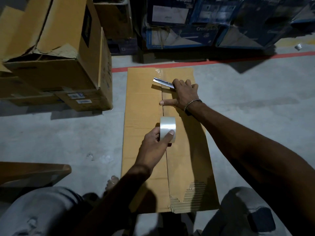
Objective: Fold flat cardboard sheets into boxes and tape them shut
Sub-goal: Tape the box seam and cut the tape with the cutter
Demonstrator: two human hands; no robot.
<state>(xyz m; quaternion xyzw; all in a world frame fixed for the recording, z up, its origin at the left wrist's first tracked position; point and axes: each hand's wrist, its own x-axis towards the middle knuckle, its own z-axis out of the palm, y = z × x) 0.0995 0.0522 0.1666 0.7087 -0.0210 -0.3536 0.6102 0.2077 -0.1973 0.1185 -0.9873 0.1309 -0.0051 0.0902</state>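
I am crouched over the cardboard box (184, 150), which lies on the floor (68, 138) with its two flaps meeting along a center seam (166, 160) that runs away from me. My left hand (156, 144) holds the tape roll (167, 129) upright over that seam, so the strip can run straight down the join and bridge both flaps. The fingers are curled round the roll, thumb on the near rim and a fingertip (171, 132) pressed on the outer face, a half-closed hold that lets the roll turn.

My right hand (185, 93) is farther up the seam, palm down and pressing on the cardboard, thumb stretched left across the join to pin it flat. The other fingers close on a cutter (164, 83), its metal length pointing up and left, kept ready for slicing the tape at the end of the run. A clear strip seems to lie along the seam beyond the roll, though the glare is faint and I cannot be sure. The near right corner of the box is torn, its ribbing exposed.
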